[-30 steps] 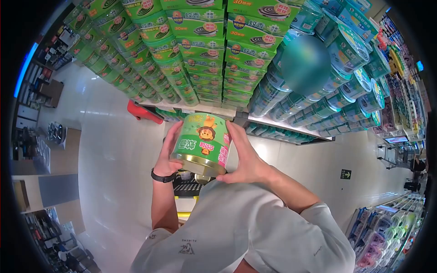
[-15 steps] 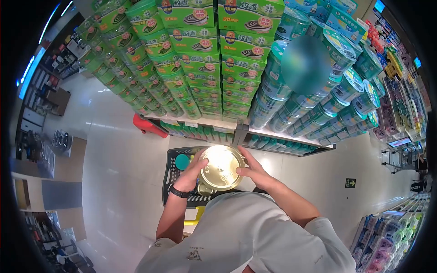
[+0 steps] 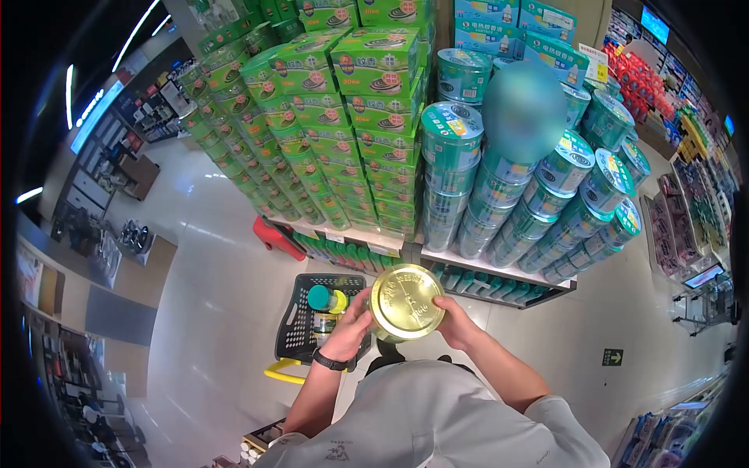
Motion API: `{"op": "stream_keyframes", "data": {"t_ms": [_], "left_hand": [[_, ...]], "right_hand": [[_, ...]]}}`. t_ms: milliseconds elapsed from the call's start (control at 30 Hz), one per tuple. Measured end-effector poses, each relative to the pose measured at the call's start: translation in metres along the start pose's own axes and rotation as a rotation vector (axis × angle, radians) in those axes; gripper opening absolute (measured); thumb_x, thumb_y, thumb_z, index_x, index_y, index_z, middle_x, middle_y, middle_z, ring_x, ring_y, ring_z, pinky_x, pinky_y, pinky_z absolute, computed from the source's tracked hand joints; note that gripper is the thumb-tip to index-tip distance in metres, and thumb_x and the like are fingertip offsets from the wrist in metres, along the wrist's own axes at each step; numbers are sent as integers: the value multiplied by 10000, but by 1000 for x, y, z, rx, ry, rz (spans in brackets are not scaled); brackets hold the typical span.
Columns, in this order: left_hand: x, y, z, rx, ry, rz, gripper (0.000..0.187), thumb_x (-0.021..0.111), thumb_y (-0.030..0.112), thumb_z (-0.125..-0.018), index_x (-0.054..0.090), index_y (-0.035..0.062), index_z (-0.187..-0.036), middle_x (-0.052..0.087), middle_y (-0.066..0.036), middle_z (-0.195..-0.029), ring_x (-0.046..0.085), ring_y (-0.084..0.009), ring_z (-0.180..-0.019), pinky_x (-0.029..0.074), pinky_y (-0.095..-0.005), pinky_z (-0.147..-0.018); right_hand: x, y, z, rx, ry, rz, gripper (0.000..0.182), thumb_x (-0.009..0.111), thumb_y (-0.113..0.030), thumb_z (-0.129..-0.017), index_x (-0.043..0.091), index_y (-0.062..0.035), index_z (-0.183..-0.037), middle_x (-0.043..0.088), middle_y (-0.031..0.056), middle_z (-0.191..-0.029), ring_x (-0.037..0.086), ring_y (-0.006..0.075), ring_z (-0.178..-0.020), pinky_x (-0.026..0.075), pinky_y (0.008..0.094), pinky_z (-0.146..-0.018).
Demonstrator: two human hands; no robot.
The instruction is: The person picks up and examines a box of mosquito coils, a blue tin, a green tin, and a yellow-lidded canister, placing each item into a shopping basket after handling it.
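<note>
Tin (image 3: pixel 406 302) now tipped, gold base up toward me, where a second ago its printed side faced me. My left hand (image 3: pixel 349 331) and right hand (image 3: pixel 455 324) clasp its rim, above the basket (image 3: pixel 300 324); base open to inspection

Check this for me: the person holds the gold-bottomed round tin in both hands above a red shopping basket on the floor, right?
Not quite. In the head view both hands, left hand and right hand, do hold the round tin, but the shopping basket below is black with a yellow handle, not red.
</note>
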State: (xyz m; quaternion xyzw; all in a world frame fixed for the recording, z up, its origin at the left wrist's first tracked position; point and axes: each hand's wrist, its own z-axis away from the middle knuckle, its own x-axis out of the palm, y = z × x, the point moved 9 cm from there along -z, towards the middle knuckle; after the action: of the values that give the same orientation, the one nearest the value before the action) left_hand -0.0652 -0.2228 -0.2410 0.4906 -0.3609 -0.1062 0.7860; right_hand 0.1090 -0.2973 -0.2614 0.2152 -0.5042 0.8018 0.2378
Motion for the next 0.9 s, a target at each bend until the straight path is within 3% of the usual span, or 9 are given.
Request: {"op": "stream_keyframes", "data": {"t_ms": [33,167,200,267,400,733,900], "left_hand": [[6,-3,2,-9,2,0,769,671,322,-959,248,76,-1553,362,-87,-1500,368,-208,-1389,328,-379,-1141],[16,-15,6,1,6,-7,761,679,324,-956,263,77,-1544,418,-90,-1435,431,-196,-1312,371,-356,-1092],[18,-18,6,-15,-1,-7,760,684,328,-953,271,78,-1541,455,-83,-1378,461,-182,-1254,390,-343,-1056],[17,-24,3,-28,4,-38,755,700,337,-944,296,86,-1530,551,-50,-1193,527,-138,-1100,432,-305,-948],[25,-13,-2,12,15,-59,718,704,314,-942,327,103,-1516,591,-42,-1122,558,-121,-996,461,-282,-849],[-2,-2,-23,6,38,-45,624,672,216,-965,362,156,-1503,622,-18,-1148,593,-106,-1025,462,-260,-735],[-10,7,-23,16,40,152,657,706,247,-946,363,151,-1499,575,-18,-1294,574,-123,-1133,500,-282,-857]], "right_hand": [[-4,0,7,13,19,-33,777,622,-562,-850,462,-88,-1444,535,83,-1428,457,238,-1343,271,483,-1153],[-12,-3,26,36,19,-9,790,625,-573,-843,458,-89,-1445,525,92,-1434,456,256,-1343,283,507,-1143],[-16,-3,26,6,13,-21,727,587,-556,-880,481,-87,-1426,546,89,-1407,487,241,-1315,342,503,-1109],[-24,-1,27,6,13,-30,730,585,-556,-882,476,-86,-1430,539,89,-1416,483,246,-1320,349,516,-1104],[-26,-7,25,1,25,-86,730,572,-566,-886,465,-98,-1436,526,93,-1430,491,264,-1316,379,545,-1074],[-1,-20,0,14,-22,-157,692,532,-583,-899,473,-141,-1429,540,75,-1411,543,265,-1248,452,517,-980],[14,-14,-19,51,-35,-173,686,498,-601,-907,472,-160,-1431,542,72,-1411,551,256,-1233,474,491,-945]]}}
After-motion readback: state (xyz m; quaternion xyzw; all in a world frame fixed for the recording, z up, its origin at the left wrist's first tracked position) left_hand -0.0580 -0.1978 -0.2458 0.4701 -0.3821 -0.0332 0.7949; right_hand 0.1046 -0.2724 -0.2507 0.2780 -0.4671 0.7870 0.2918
